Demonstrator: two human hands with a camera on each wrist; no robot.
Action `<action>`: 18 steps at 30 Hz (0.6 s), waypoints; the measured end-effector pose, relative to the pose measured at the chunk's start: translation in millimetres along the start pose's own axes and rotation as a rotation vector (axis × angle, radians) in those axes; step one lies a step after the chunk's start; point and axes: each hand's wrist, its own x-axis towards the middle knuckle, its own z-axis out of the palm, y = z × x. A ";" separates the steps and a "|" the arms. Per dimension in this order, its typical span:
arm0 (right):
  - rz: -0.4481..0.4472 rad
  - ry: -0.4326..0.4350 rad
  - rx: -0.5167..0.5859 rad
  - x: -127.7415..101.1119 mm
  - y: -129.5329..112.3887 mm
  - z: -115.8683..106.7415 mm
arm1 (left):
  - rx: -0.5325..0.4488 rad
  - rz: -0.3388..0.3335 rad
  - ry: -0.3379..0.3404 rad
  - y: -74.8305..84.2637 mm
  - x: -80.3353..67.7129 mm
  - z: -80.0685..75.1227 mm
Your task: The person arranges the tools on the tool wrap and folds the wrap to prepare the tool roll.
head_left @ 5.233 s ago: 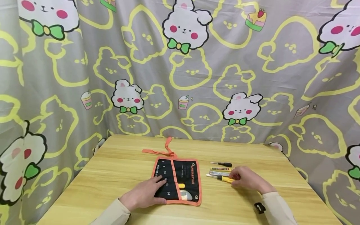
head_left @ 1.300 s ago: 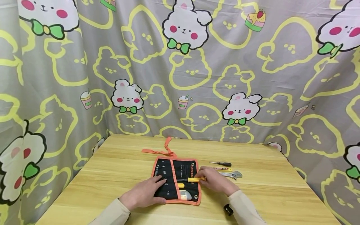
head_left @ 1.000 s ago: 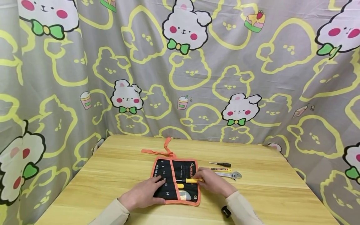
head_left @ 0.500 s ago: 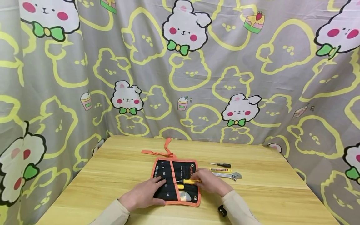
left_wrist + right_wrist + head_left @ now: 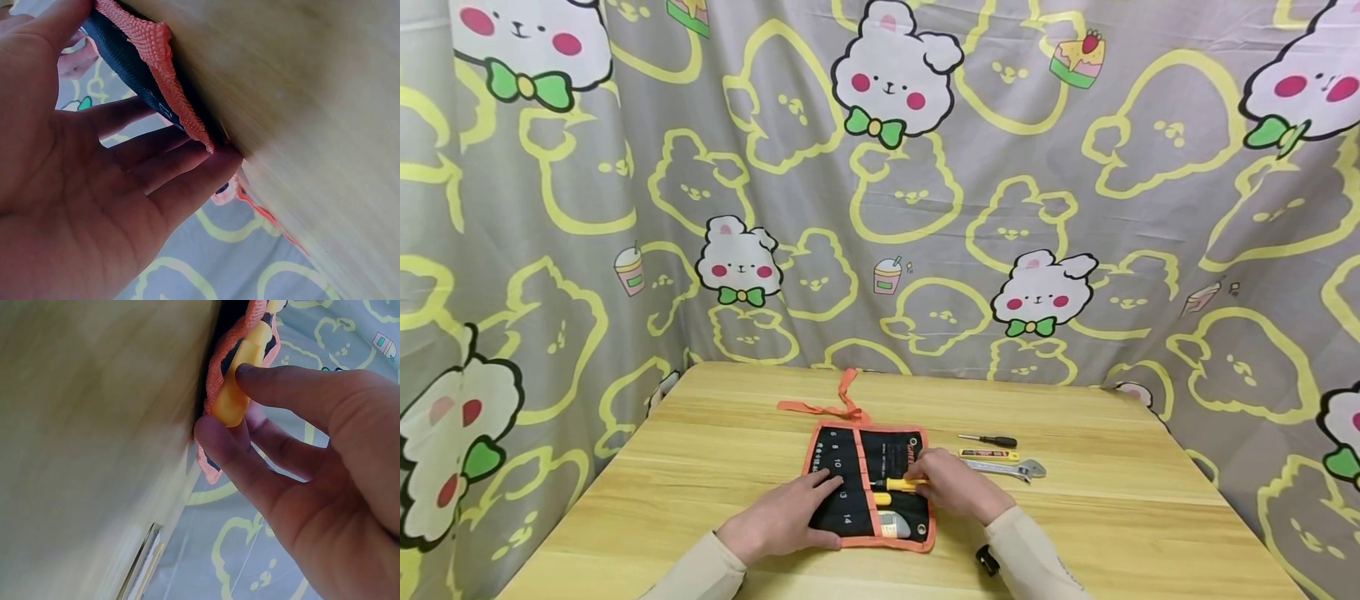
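A black tool pouch (image 5: 831,458) with orange edging lies unrolled on the table. My left hand (image 5: 778,517) rests on its numbered left side, fingers extended; in the left wrist view the fingers (image 5: 181,178) lie along the orange edge. My right hand (image 5: 958,483) pinches a yellow-handled screwdriver (image 5: 898,484) over the pouch's right half. Its shaft points left at the orange pocket edge, its tip hidden. The right wrist view shows thumb and fingers on the end of the yellow handle (image 5: 234,397). A second yellow handle (image 5: 882,499) and a grey rounded tool end (image 5: 901,525) stick out of lower pockets.
Right of the pouch lie a small black-handled screwdriver (image 5: 996,441), a flat yellow labelled item (image 5: 988,455) and an adjustable wrench (image 5: 1011,469). Orange ties (image 5: 846,404) trail behind the pouch. A patterned curtain (image 5: 917,217) surrounds the wooden table (image 5: 1097,483).
My right hand has brought the yellow-handled screwdriver from the tools at right to the pouch, then moved it slightly further left at the pocket edge. My left hand has stayed put.
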 end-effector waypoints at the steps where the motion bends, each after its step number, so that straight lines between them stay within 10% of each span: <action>1: -0.003 -0.004 0.005 0.5 -0.3 -0.1 | 0.002 0.002 0.001 -0.2 -0.1 0.0; 18: -0.018 -0.081 0.033 7.7 -4.3 3.2 | 0.014 0.009 0.001 -0.6 -0.1 0.8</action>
